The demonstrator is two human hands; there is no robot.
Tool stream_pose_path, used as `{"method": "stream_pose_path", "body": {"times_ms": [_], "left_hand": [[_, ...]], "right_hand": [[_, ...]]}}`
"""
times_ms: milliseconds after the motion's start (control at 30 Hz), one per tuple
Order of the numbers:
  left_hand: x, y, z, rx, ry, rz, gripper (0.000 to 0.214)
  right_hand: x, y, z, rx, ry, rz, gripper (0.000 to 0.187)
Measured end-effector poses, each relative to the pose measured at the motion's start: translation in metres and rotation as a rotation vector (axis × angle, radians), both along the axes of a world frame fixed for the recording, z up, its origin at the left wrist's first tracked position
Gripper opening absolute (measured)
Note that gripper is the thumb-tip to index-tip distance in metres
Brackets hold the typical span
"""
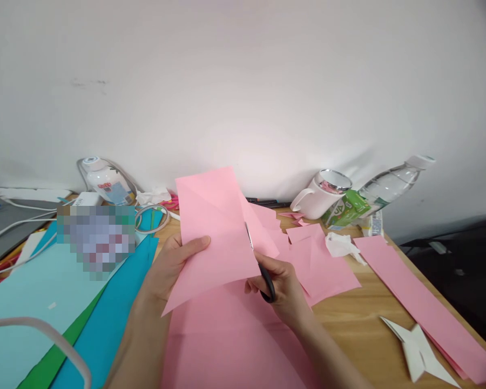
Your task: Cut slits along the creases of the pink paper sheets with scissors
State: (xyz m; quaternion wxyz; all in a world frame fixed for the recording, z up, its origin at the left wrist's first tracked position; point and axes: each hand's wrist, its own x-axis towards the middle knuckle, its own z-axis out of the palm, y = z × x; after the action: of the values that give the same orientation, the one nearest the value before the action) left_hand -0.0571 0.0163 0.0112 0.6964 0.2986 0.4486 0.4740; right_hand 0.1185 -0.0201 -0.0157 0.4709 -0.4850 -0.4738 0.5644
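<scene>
My left hand [177, 258] grips a pink sheet of paper [210, 216] by its left side, thumb on top and the other fingers hidden behind it. My right hand [279, 281] is closed around the black handle of a pair of scissors [268, 283]. One blade shows at the right side of the raised sheet, where the paper is partly cut and a strip leans away. Underneath, a larger pink sheet [230, 346] lies on the table toward me. More pink pieces [319, 270] lie just beyond my right hand.
Coloured sheets [36, 308] and cables [65, 346] cover the left side. A white bottle [109, 181] stands by the wall. At back right are a tilted mug [316, 202], a green carton [344, 209] and a clear bottle [392, 183]. Pink strips [425, 302] and a folded white paper star [420, 351] lie right.
</scene>
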Motion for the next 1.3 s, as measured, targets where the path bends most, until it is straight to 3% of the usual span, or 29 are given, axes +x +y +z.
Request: {"method": "stream_pose_path", "body": {"times_ms": [200, 333, 433, 533, 633, 733, 867, 967, 1100, 1167, 1300], "left_hand": [[-0.007, 0.003, -0.006, 0.021, -0.026, -0.060, 0.030], [-0.007, 0.001, -0.001, 0.024, -0.036, -0.044, 0.033], [-0.004, -0.003, 0.007, -0.018, -0.035, 0.018, 0.035], [-0.003, -0.003, 0.011, 0.016, -0.014, 0.168, 0.026], [-0.003, 0.002, 0.007, 0.060, -0.017, 0.287, 0.019], [0.001, 0.008, -0.005, 0.091, 0.012, 0.276, 0.028], [0.011, 0.008, -0.022, 0.116, 0.177, 0.106, 0.034], [0.021, 0.005, -0.026, 0.122, 0.205, -0.043, 0.038], [0.027, 0.004, -0.028, 0.216, 0.326, -0.142, 0.038], [0.027, 0.007, -0.032, 0.267, 0.433, -0.126, 0.035], [0.024, 0.013, -0.041, 0.329, 0.597, 0.111, 0.030]], "right_hand": [[0.003, 0.000, -0.010, 0.065, -0.014, 0.013, 0.014], [0.008, 0.001, -0.012, 0.077, 0.042, 0.040, 0.018], [0.011, 0.000, -0.010, 0.077, 0.137, 0.229, 0.027], [0.018, -0.003, -0.013, 0.014, 0.344, 0.484, 0.037], [0.026, -0.003, -0.019, 0.014, 0.556, 0.557, 0.042], [0.029, 0.002, -0.021, 0.116, 0.569, 0.317, 0.042], [0.022, 0.009, -0.016, 0.220, 0.187, -0.182, 0.029], [0.016, 0.011, -0.014, 0.234, -0.059, -0.262, 0.026], [0.022, 0.012, -0.020, 0.209, -0.242, -0.363, 0.018], [0.033, 0.016, -0.026, 0.206, -0.443, -0.456, 0.023], [0.053, 0.024, -0.036, 0.311, -1.016, -0.628, 0.027]]}}
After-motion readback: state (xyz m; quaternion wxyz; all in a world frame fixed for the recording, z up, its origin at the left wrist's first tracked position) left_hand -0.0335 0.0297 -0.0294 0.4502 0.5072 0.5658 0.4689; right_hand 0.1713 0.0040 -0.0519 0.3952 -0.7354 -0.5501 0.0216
